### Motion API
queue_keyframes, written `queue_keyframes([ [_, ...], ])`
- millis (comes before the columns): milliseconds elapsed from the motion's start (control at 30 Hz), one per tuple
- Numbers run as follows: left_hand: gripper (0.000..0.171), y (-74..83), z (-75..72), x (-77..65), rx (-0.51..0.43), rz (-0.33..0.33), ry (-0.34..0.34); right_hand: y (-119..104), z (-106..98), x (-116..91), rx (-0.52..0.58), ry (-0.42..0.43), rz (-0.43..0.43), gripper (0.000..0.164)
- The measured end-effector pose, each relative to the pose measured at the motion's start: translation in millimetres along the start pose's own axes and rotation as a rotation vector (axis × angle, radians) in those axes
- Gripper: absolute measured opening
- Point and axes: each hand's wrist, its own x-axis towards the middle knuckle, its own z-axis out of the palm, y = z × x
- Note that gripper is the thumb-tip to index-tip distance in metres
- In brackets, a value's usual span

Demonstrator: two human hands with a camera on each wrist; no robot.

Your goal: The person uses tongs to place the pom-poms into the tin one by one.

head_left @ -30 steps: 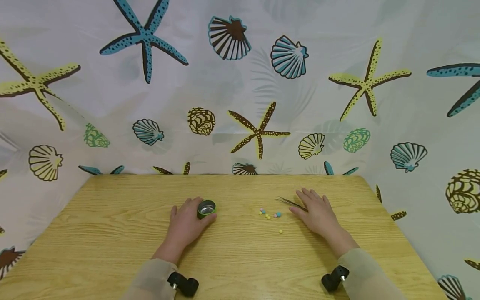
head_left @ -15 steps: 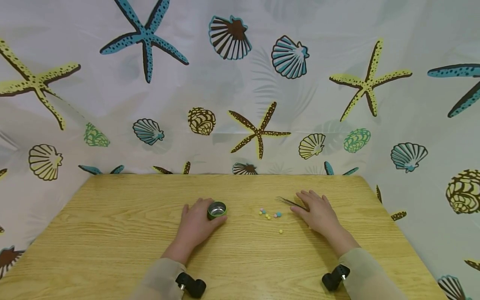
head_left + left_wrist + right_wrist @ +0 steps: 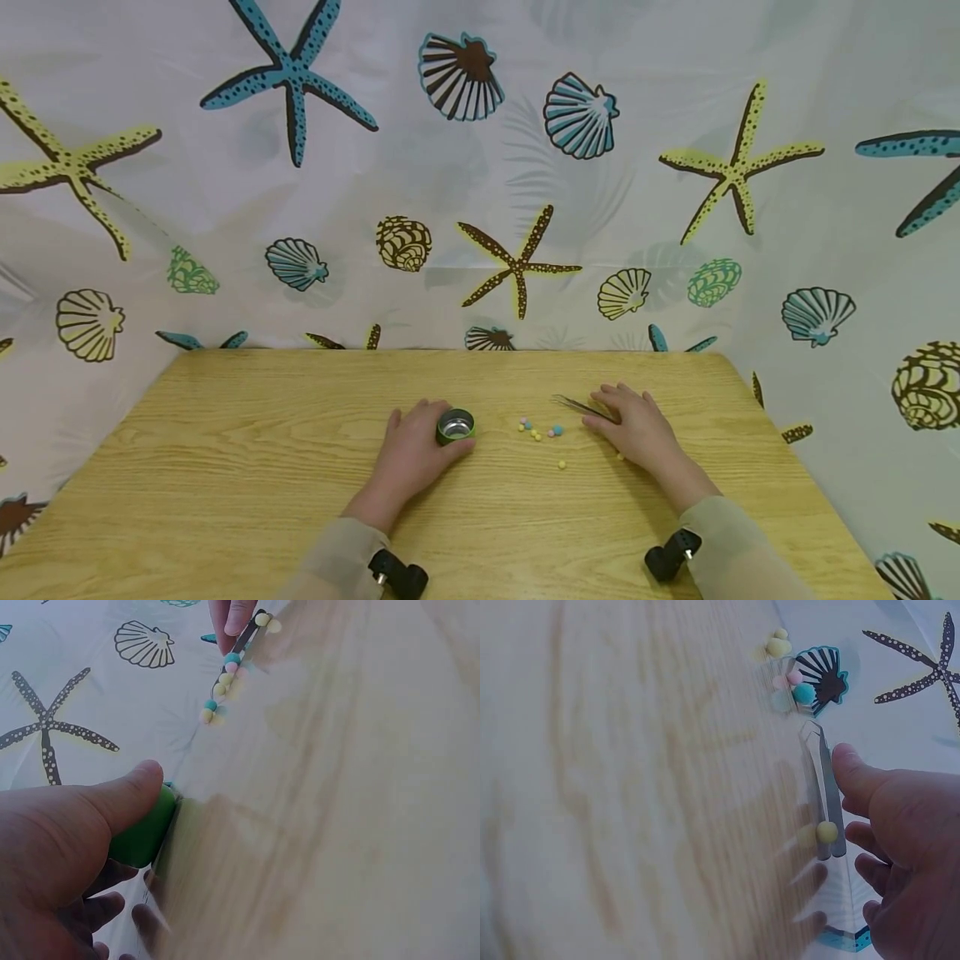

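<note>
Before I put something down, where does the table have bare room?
Bare: the table left of the left hand, and its near part between the black wrist cameras. Crowded: from the green container to the right hand, where small balls and tweezers lie.

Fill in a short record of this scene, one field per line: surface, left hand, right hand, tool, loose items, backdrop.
Surface: wood-grained table
Left hand: grips a green container, open at the top
Right hand: beside the tweezers; contact unclear
Tool: tweezers, tips pointing away from right hand
Loose items: small yellow, pink and blue balls, mostly between the hands
Backdrop: white cloth printed with shells and starfish
</note>
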Motion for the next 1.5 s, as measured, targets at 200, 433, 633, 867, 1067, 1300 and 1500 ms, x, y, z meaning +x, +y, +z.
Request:
queue_keyframes([
  [200, 0.072, 5.7, 5.4, -0.7, -0.019, 0.010, -0.017, 2, 2, 2, 0.022, -0.010, 0.015, 0.056],
  [433, 0.071, 13.5, 9.9, 0.1, -0.024, 0.027, -0.030, 5, 4, 3, 0.039, -0.011, 0.015, 0.053],
  [633, 0.069, 18.0, 13.9, -0.1, -0.025, 0.051, -0.045, 7, 6, 4, 0.055, -0.008, 0.015, 0.049],
  [867, 0.069, 22.3, 17.5, -1.4, -0.055, 0.070, -0.054, 8, 8, 6, 0.091, -0.004, 0.017, 0.047],
  [1067, 0.067, 21.5, 19.6, -2.9, -0.095, 0.103, -0.048, 6, 6, 6, 0.133, 0.009, 0.030, 0.042],
  [1300, 0.066, 19.8, 18.8, -5.0, -0.113, 0.104, -0.044, 3, 5, 8, 0.204, 0.007, 0.061, 0.036],
  [1500, 0.067, 18.3, 19.1, -6.0, -0.107, 0.100, -0.042, 2, 7, 10, 0.256, 0.006, 0.114, 0.032],
])
